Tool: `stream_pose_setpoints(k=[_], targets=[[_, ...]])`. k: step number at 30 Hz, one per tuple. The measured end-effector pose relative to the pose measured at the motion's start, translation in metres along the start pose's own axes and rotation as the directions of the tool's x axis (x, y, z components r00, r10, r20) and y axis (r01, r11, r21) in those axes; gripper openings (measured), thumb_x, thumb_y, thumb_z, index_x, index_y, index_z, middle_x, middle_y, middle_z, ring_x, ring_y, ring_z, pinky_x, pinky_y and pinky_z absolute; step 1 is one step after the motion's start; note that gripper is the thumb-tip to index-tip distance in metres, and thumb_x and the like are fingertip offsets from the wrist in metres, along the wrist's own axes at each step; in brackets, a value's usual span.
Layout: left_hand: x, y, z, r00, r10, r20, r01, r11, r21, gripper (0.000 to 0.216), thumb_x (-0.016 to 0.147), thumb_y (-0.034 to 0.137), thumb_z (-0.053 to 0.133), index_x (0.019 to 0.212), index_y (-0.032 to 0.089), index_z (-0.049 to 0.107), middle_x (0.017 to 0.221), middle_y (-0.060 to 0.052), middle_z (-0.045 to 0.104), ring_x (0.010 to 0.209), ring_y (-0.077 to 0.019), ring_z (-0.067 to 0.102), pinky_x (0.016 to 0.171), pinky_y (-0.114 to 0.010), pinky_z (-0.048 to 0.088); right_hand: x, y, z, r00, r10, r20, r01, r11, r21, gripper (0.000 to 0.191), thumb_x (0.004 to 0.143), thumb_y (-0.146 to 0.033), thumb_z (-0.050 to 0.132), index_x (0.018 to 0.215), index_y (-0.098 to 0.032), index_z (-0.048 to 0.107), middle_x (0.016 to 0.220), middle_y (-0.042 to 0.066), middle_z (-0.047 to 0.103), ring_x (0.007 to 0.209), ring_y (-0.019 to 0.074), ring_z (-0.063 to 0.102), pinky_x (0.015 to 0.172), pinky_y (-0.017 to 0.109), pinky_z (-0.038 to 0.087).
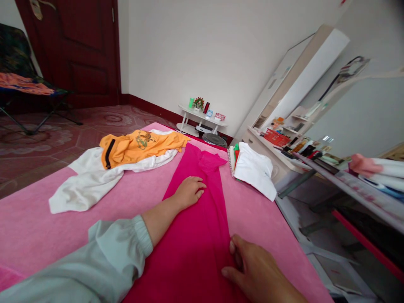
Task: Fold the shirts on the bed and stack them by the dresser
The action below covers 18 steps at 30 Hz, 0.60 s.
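Observation:
A long magenta garment [189, 244] lies lengthwise on the pink bedspread, its sides turned in to a narrow strip and its far end bunched. My left hand [188, 192] rests palm down on the upper part of it, fingers loosely bent and not gripping. At the garment's right edge is my right hand [252, 267], thumb and fingers apart with a gap between them; its fingertips are at the cloth's edge. The garment's near end runs out of view at the bottom.
An orange top [142, 147] lies over white clothing [91, 181] on the left of the pink bedspread [259, 223]. A stack of folded clothes [254, 168] sits at the right edge. Beyond are a low white shelf [202, 114], a cluttered dressing table [287, 158] and a folding chair [19, 80].

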<state>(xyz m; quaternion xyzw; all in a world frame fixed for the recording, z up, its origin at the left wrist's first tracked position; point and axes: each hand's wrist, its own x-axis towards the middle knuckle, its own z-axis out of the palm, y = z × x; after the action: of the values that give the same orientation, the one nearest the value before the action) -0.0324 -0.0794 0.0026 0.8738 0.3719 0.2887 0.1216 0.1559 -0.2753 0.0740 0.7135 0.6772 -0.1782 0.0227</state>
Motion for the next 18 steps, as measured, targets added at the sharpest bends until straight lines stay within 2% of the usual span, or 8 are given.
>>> stream_pose_setpoints(k=[3, 6, 9, 11, 14, 16, 18], targets=[[-0.001, 0.000, 0.001, 1.000, 0.011, 0.002, -0.011, 1.000, -0.025, 0.029, 0.083, 0.021, 0.054, 0.107, 0.022, 0.069, 0.121, -0.008, 0.062, 0.115, -0.0229, 0.054, 0.102, -0.037, 0.040, -0.011, 0.008, 0.005, 0.997, 0.061, 0.038, -0.062, 0.998, 0.022, 0.024, 0.067, -0.031, 0.064, 0.085, -0.020, 0.051, 0.072, 0.001, 0.061, 0.061, 0.0140, 0.051, 0.057, 0.025, 0.027], [-0.002, 0.000, 0.002, 1.000, 0.024, 0.007, -0.024, 0.997, -0.068, 0.028, 0.080, 0.022, 0.059, 0.106, 0.022, 0.070, 0.121, -0.008, 0.062, 0.113, -0.0230, 0.055, 0.100, -0.036, 0.041, -0.017, 0.024, 0.015, 0.995, 0.061, 0.073, -0.069, 0.991, 0.112, 0.014, 0.067, -0.023, 0.059, 0.076, -0.019, 0.049, 0.069, 0.000, 0.058, 0.062, 0.0133, 0.049, 0.056, 0.024, 0.028], [-0.002, 0.001, 0.002, 0.999, 0.044, 0.014, -0.043, 0.993, -0.111, 0.028, 0.078, 0.020, 0.060, 0.103, 0.023, 0.071, 0.119, -0.007, 0.063, 0.111, -0.0223, 0.056, 0.099, -0.035, 0.042, -0.017, 0.037, 0.018, 1.000, 0.016, 0.011, -0.019, 0.947, 0.321, 0.019, 0.067, -0.023, 0.058, 0.063, -0.020, 0.040, 0.062, -0.002, 0.047, 0.058, 0.0102, 0.042, 0.054, 0.023, 0.027], [-0.003, 0.003, 0.002, 0.999, 0.052, 0.010, -0.050, 0.989, -0.138, 0.028, 0.077, 0.019, 0.060, 0.102, 0.023, 0.071, 0.117, -0.006, 0.065, 0.110, -0.0217, 0.057, 0.099, -0.034, 0.042, -0.016, 0.037, 0.009, 1.000, -0.011, -0.020, 0.019, 0.863, 0.504, 0.029, 0.072, -0.032, 0.060, 0.061, -0.020, 0.035, 0.057, -0.005, 0.036, 0.054, 0.0081, 0.035, 0.051, 0.021, 0.026], [-0.004, 0.005, 0.000, 0.999, 0.018, -0.026, -0.023, 0.979, -0.204, 0.030, 0.081, 0.022, 0.057, 0.108, 0.022, 0.068, 0.114, -0.006, 0.067, 0.107, -0.0212, 0.059, 0.097, -0.033, 0.042, -0.017, 0.020, -0.015, 0.999, -0.031, -0.018, 0.035, 0.718, 0.695, 0.038, 0.076, -0.048, 0.061, 0.066, -0.021, 0.037, 0.054, -0.007, 0.030, 0.050, 0.0065, 0.030, 0.048, 0.019, 0.024], [-0.003, 0.007, -0.003, 0.995, -0.064, -0.080, 0.039, 0.960, -0.276, 0.032, 0.086, 0.028, 0.051, 0.114, 0.020, 0.065, 0.114, -0.007, 0.067, 0.106, -0.0214, 0.060, 0.095, -0.033, 0.043, -0.021, 0.000, -0.027, 0.996, -0.080, -0.033, 0.078, 0.671, 0.737, 0.037, 0.074, -0.052, 0.065, 0.073, -0.021, 0.045, 0.057, -0.007, 0.038, 0.051, 0.0067, 0.036, 0.049, 0.018, 0.028], [-0.002, 0.008, -0.005, 0.976, -0.170, -0.135, 0.111, 0.924, -0.367, 0.035, 0.090, 0.034, 0.046, 0.117, 0.019, 0.063, 0.111, -0.008, 0.068, 0.100, -0.0210, 0.062, 0.091, -0.032, 0.045, -0.026, -0.022, -0.032, 0.974, -0.227, 0.000, 0.153, 0.659, 0.736, 0.036, 0.070, -0.054, 0.069, 0.082, -0.023, 0.055, 0.065, -0.004, 0.051, 0.058, 0.0088, 0.046, 0.053, 0.018, 0.035]])
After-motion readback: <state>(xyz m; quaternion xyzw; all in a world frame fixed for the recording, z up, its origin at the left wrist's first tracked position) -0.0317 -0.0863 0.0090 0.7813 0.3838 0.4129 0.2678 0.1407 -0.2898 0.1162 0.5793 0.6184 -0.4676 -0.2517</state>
